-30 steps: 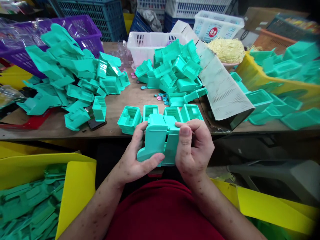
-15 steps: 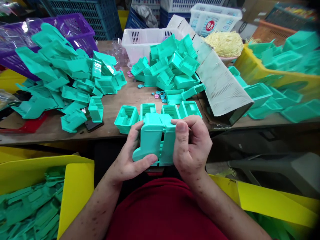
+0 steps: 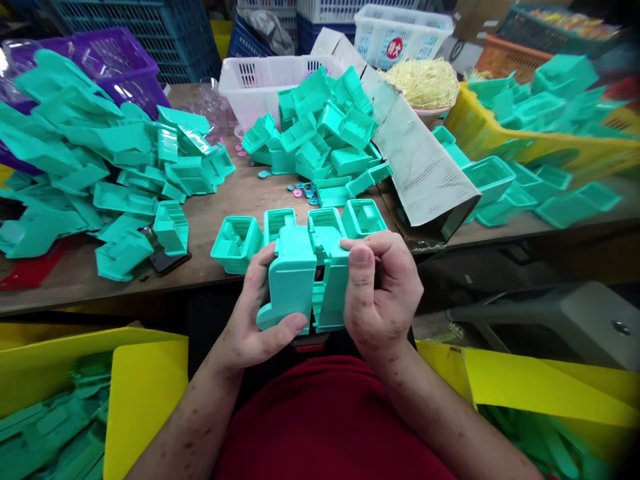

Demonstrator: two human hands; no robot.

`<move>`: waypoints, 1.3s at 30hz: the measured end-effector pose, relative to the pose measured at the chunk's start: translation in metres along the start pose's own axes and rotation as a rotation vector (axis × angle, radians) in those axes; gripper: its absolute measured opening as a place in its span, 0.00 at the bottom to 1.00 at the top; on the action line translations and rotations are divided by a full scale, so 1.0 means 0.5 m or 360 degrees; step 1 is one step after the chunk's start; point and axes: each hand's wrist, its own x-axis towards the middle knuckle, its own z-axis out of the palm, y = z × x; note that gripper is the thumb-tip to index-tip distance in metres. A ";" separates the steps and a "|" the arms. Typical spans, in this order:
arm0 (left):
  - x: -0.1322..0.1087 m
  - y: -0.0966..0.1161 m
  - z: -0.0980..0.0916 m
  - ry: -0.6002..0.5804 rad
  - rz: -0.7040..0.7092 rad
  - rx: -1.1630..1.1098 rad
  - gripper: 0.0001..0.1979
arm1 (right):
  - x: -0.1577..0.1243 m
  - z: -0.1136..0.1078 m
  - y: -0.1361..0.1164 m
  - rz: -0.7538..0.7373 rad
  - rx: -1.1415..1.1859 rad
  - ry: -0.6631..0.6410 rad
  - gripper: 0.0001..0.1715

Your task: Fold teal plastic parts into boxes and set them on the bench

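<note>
My left hand (image 3: 253,323) is closed round a teal plastic shell (image 3: 293,280), its thumb lying across the lower front. Gripped in my right hand (image 3: 383,293) is a second teal plastic piece (image 3: 333,287), pinched near its top by thumb and forefinger. The two pieces stand side by side in front of my body, with a narrow dark gap between them; whether they touch at some point I cannot tell. Just beyond them, along the table's near edge, sits a row of several teal open boxes (image 3: 237,243), partly hidden by what I hold.
Teal parts are heaped on the table at left (image 3: 125,147) and centre (image 3: 320,127). A cardboard piece (image 3: 425,160) leans at right, before a yellow crate (image 3: 540,143) of teal parts. Yellow boxes (image 3: 145,393) flank my lap. Small pink and blue discs (image 3: 298,193) lie mid-table.
The view has swung slightly, so the table's things appear further left. The gap between the two teal pieces has widened at the top; both hands keep their hold.
</note>
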 end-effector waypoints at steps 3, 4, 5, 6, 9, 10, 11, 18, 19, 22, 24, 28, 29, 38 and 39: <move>0.009 -0.004 0.006 -0.0054 0.0063 0.0024 0.47 | -0.001 -0.007 0.000 0.0007 -0.0022 0.0003 0.10; 0.010 -0.006 0.007 -0.0066 0.0068 0.0026 0.47 | -0.001 -0.008 0.000 0.0014 -0.0028 0.0001 0.10; 0.012 -0.007 0.009 -0.0073 0.0062 0.0024 0.47 | -0.001 -0.009 -0.001 0.0019 -0.0034 -0.0003 0.10; 0.012 -0.007 0.010 -0.0072 0.0053 0.0026 0.47 | -0.001 -0.010 -0.002 0.0016 -0.0036 -0.0005 0.10; 0.011 -0.007 0.012 -0.0062 0.0030 0.0028 0.48 | -0.002 -0.010 -0.005 0.0001 -0.0013 -0.0009 0.09; 0.011 -0.007 0.012 -0.0069 0.0016 0.0019 0.48 | -0.002 -0.009 -0.006 -0.0004 0.0000 -0.0014 0.09; 0.009 -0.006 0.012 -0.0085 -0.0001 0.0008 0.47 | -0.003 -0.009 -0.007 -0.0004 0.0011 -0.0020 0.09; -0.009 -0.007 -0.011 -0.0185 -0.0042 0.0145 0.52 | -0.007 0.000 -0.007 -0.0015 0.0017 -0.0054 0.10; -0.011 -0.005 -0.013 -0.0197 -0.0054 0.0187 0.53 | -0.006 0.000 -0.007 -0.0005 0.0008 -0.0059 0.10; -0.006 0.005 -0.012 -0.0248 -0.0151 0.0245 0.53 | -0.004 -0.001 -0.007 0.0077 -0.0049 -0.0054 0.13; 0.006 0.015 -0.006 -0.0275 -0.0186 0.0259 0.52 | -0.002 -0.003 -0.007 0.0157 -0.0104 -0.0047 0.16; 0.037 0.029 0.005 -0.0396 -0.0122 0.0185 0.50 | 0.004 -0.006 0.004 0.0411 -0.0065 -0.0043 0.23; 0.044 0.029 0.007 -0.0439 -0.0070 0.0196 0.52 | 0.005 -0.007 0.011 0.0486 -0.0012 -0.0023 0.25; 0.050 0.017 0.038 -0.0167 0.0234 0.0810 0.67 | -0.005 0.003 0.080 0.0937 0.0303 0.0006 0.39; 0.050 0.016 0.039 -0.0163 0.0166 0.0737 0.67 | -0.008 0.005 0.080 0.0969 0.0331 0.0022 0.39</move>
